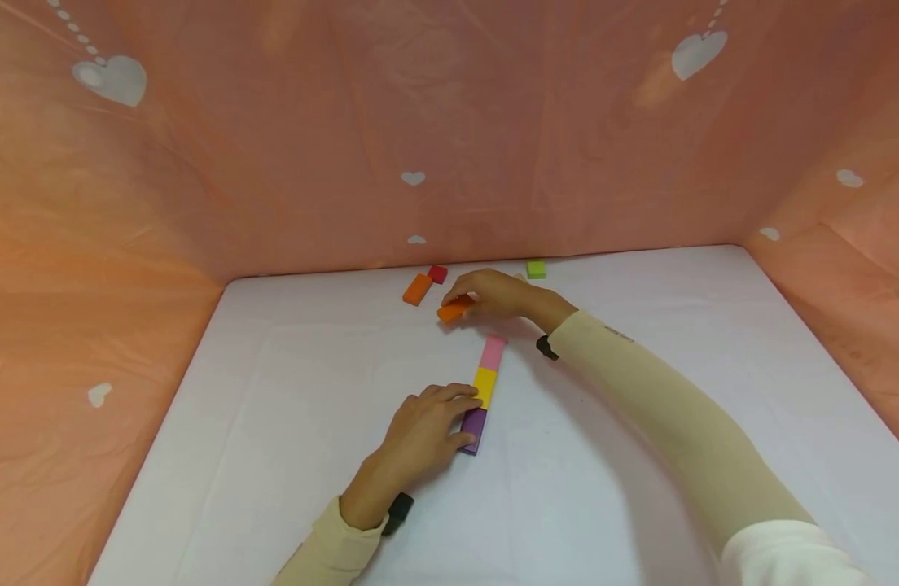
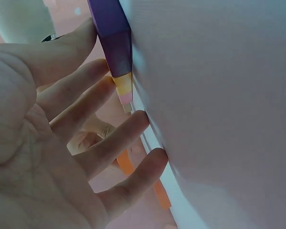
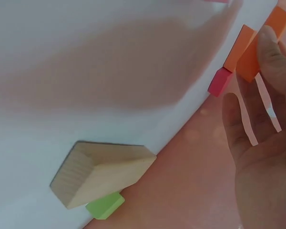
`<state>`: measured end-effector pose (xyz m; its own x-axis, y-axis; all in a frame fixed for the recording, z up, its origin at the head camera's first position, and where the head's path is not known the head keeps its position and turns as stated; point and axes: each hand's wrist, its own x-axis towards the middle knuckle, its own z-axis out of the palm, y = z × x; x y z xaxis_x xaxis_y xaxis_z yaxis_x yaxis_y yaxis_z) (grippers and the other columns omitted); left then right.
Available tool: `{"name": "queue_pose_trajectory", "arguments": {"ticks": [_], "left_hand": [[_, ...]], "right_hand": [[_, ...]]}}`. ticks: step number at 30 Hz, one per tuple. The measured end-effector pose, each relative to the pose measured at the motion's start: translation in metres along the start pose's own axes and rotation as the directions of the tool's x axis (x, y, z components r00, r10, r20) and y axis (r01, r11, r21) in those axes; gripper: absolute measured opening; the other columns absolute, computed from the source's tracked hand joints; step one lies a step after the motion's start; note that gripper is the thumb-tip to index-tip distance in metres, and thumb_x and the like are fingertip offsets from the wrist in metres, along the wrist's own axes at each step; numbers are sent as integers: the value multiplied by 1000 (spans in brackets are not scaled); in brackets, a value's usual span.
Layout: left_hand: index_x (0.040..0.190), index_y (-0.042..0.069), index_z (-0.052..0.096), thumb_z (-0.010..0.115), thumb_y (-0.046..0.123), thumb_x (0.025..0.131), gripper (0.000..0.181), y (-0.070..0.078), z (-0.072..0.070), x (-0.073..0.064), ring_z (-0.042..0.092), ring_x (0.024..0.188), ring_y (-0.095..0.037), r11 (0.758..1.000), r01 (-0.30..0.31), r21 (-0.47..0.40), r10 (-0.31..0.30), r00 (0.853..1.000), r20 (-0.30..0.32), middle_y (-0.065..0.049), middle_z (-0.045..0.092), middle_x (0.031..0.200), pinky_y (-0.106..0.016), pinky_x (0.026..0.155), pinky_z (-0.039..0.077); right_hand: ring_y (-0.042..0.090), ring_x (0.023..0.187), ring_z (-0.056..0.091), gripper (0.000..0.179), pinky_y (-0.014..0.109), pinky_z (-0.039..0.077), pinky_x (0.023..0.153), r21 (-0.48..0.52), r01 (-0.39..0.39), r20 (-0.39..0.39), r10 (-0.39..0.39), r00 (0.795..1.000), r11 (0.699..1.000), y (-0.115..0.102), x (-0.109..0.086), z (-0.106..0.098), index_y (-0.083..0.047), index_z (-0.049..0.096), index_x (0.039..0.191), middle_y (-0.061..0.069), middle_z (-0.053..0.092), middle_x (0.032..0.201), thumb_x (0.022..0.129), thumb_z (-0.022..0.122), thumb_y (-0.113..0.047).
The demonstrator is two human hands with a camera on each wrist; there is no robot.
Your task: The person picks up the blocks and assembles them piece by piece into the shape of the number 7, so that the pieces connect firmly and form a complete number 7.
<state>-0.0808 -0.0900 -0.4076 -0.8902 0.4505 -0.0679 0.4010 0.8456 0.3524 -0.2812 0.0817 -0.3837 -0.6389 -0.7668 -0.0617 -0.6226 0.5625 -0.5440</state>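
Note:
A row of blocks lies end to end on the white table: purple (image 1: 474, 430), yellow (image 1: 484, 387) and pink (image 1: 493, 353). My left hand (image 1: 427, 427) rests against the row's left side, its thumb at the purple block and fingertips by the yellow one. In the left wrist view the fingers are spread and fairly straight. Beyond the far end of the row, my right hand (image 1: 497, 293) pinches an orange block (image 3: 251, 59) between thumb and fingers. From the right wrist camera, that block appears tilted; whether it touches the table I cannot tell.
Near the table's back edge lie a second orange block (image 1: 418, 290) and a red block (image 1: 438, 274). A light green block (image 1: 536, 269) sits farther right, beside a plain wooden block (image 3: 105, 171). A pink cloth wall (image 1: 449, 122) rises behind the white table (image 1: 274, 456).

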Motion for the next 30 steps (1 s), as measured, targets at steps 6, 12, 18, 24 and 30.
{"name": "queue_pose_trajectory", "arguments": {"ticks": [6, 12, 18, 24, 30], "left_hand": [[132, 23, 66, 77, 33, 87, 47, -1, 0, 0, 55, 127, -22, 1000, -3, 1, 3, 1000, -10, 7, 59, 141, -44, 96, 49], [131, 22, 67, 77, 32, 87, 46, 0, -1, 0, 56, 126, -22, 1000, -14, -7, 14, 1000, -17, 6, 60, 139, -44, 94, 50], [131, 23, 66, 77, 32, 87, 47, 2, 0, -1, 55, 127, -22, 1000, -3, 0, 3, 1000, -8, 6, 60, 140, -45, 97, 49], [131, 23, 66, 77, 33, 87, 47, 2, 0, -1, 55, 128, -22, 1000, -2, 2, 2, 1000, -10, 7, 60, 140, -45, 97, 49], [131, 22, 67, 77, 33, 87, 46, 0, 1, -1, 56, 126, -23, 1000, -17, 10, 18, 1000, -22, 6, 61, 139, -45, 95, 50]], "right_hand": [[14, 118, 57, 34, 34, 43, 112, -5, -4, 15, 5, 1000, 1000, 1, 4, 4, -23, 70, 125, -6, 67, 123, 91, 73, -19], [17, 119, 57, 36, 35, 41, 114, -69, 28, 55, -24, 998, 997, 2, 11, 10, -19, 68, 129, -3, 66, 128, 93, 70, -17], [19, 122, 57, 37, 36, 39, 115, -95, 33, 67, -27, 997, 995, 2, 14, 13, -17, 67, 130, -1, 66, 130, 93, 70, -16], [20, 124, 56, 37, 38, 38, 116, -77, 33, 69, -27, 997, 997, 1, 15, 15, -18, 67, 130, 0, 66, 131, 93, 70, -16], [17, 125, 55, 37, 36, 38, 117, -68, 10, 79, -4, 997, 998, 4, 16, 21, -22, 66, 132, -4, 64, 133, 94, 68, -20]]}}
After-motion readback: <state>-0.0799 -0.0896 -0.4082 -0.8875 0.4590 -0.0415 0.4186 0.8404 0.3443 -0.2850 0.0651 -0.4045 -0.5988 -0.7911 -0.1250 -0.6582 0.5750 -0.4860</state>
